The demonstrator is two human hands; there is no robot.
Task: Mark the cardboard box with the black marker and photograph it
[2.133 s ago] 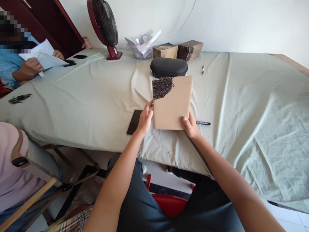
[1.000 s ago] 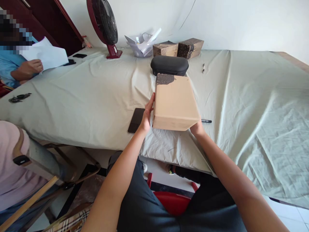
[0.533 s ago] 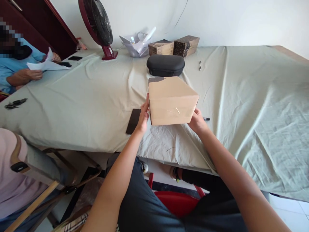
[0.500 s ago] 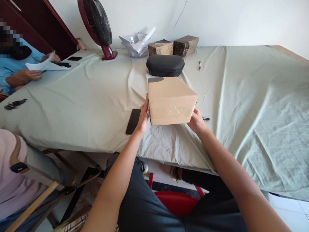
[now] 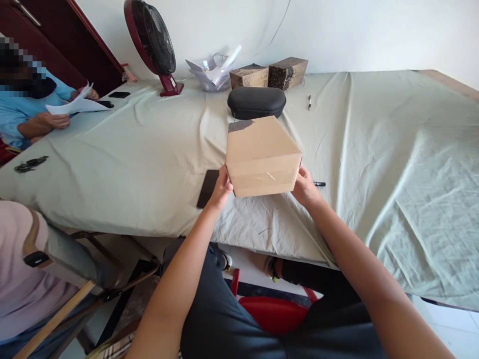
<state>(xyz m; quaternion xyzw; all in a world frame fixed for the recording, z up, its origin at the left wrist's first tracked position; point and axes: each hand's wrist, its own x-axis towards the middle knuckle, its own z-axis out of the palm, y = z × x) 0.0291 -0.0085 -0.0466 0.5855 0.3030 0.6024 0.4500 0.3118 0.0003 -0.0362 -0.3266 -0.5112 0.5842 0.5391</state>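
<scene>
Between my two hands is a brown cardboard box, with a dark patch at its far left top corner and clear tape on the side facing me. My left hand grips its left side, thumb near the lower front corner. On the opposite side my right hand holds the box, its fingers partly hidden behind it. Just left of my left hand lies a black phone. A black pen rests right of my right hand. Behind the box sits a black zip case.
Two taped cardboard boxes, a clear basket of papers and a red fan stand along the wall on the cloth-covered table. At left, another person holds papers. Keys lie nearer; a chair is below.
The box has turned slightly and its near end has shifted a little left, with its top tipped more toward me. My left hand has slid lower on its side.
</scene>
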